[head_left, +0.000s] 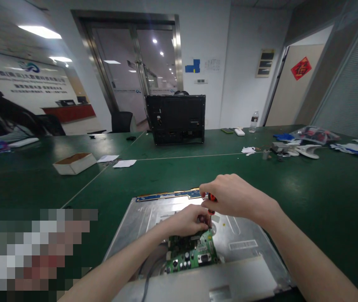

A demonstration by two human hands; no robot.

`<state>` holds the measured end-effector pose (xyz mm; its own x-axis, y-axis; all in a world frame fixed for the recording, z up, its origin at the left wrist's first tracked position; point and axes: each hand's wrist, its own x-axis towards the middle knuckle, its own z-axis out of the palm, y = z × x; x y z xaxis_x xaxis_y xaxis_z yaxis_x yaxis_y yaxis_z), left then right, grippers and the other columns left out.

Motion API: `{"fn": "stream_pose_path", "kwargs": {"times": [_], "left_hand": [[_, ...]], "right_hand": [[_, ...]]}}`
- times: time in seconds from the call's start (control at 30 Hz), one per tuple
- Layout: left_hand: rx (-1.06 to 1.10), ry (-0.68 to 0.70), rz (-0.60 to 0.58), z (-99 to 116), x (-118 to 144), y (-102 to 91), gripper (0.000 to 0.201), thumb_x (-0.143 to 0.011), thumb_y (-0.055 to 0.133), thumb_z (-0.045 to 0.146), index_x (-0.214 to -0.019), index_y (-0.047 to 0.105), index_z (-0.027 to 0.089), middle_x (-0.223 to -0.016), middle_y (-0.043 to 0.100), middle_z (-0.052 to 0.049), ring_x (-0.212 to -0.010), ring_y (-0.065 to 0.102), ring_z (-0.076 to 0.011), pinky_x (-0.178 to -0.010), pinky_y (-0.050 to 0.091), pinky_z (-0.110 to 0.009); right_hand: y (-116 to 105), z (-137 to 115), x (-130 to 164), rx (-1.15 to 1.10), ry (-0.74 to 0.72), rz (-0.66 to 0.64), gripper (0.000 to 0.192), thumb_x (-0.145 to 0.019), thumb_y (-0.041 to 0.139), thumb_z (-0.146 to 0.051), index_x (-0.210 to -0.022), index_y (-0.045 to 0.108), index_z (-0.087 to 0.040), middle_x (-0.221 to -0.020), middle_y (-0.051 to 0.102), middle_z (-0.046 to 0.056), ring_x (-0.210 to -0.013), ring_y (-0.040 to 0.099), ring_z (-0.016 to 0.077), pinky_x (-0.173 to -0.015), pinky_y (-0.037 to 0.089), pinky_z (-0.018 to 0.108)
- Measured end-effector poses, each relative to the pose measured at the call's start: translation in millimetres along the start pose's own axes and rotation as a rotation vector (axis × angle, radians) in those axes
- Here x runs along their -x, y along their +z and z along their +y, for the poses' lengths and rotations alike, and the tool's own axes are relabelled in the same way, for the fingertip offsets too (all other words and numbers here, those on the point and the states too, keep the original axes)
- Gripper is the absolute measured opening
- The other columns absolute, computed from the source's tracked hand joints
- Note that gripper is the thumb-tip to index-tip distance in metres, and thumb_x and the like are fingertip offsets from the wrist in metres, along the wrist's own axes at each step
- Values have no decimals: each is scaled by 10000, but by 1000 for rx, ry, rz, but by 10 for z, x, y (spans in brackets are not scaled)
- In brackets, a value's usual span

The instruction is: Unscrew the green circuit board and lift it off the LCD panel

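- While the right hand (pixel 229 195) pinches a red-and-black screwdriver (pixel 212 197), the left hand (pixel 188 220) curls beside its shaft; whether it grips anything, I cannot tell.
- Below them, a green circuit board (pixel 191 256) sits uncovered on a metal-backed display panel (pixel 248 233); screw work seems unfinished, fastening or loosening unclear.
- Past the panel's right edge, green tabletop (pixel 307 197) gives room; a black monitor housing (pixel 179 117) stands well beyond.

A wall sign (pixel 34 82) and reception desk (pixel 70 113) show an office.
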<state>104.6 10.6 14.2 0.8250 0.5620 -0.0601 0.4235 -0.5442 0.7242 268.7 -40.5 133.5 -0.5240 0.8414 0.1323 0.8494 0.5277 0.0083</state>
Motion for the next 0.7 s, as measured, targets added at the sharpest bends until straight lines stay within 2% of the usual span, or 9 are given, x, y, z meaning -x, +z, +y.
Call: {"fn": "stream_pose_path", "kwargs": {"times": [0.1,0.23,0.33,0.43,0.5,0.6,0.7], "left_hand": [[19,5,8,-25,-6,16,136,-719,575,53,-795,644,142,-760,646,1,-724,595,-156,-667,442,-220],[-39,13,7,-46,-15,24,155,-749,557,71,-850,651,141,-835,683,-25,-774,617,-183,-702,459,-241],[-92,16,7,-24,-6,12,142,-766,555,85,-850,648,153,-847,689,-26,-801,625,-191,-735,463,-251],[-123,3,0,4,8,-3,139,-786,549,96,-847,655,160,-882,693,-31,-837,630,-196,-759,464,-256],[-120,5,-13,10,10,-8,149,-790,537,92,-841,659,159,-884,694,-32,-842,630,-197,-759,467,-255],[-99,33,-21,1,0,-5,154,-779,524,74,-828,647,152,-841,692,-30,-798,627,-192,-734,467,-252],[-111,58,-6,-15,-11,0,130,-784,519,83,-815,625,150,-796,680,-24,-738,614,-186,-673,455,-247]], "right_hand": [[4,3,30,-20,-56,-10,218,-808,596,-240,-1023,622,-220,-810,706,37,-656,609,173,-513,245,271],[3,-10,58,-57,-99,-20,301,-769,630,-203,-1066,584,-218,-860,706,32,-683,608,163,-510,245,262],[-14,-46,39,-13,-37,-1,155,-816,633,-296,-952,645,-224,-783,702,32,-659,608,166,-501,219,270],[-38,-82,11,41,24,-20,228,-871,579,-399,-797,677,-207,-699,687,43,-620,599,167,-491,197,280],[-45,-87,5,52,3,-30,223,-883,557,-367,-787,678,-206,-697,688,41,-613,596,162,-490,194,279],[-38,-66,21,40,-58,-16,130,-854,558,-269,-913,653,-203,-759,702,40,-632,603,165,-493,200,276],[-33,-47,52,-30,-126,-22,240,-805,581,-212,-1044,587,-193,-865,711,42,-686,618,173,-499,230,268]]}}
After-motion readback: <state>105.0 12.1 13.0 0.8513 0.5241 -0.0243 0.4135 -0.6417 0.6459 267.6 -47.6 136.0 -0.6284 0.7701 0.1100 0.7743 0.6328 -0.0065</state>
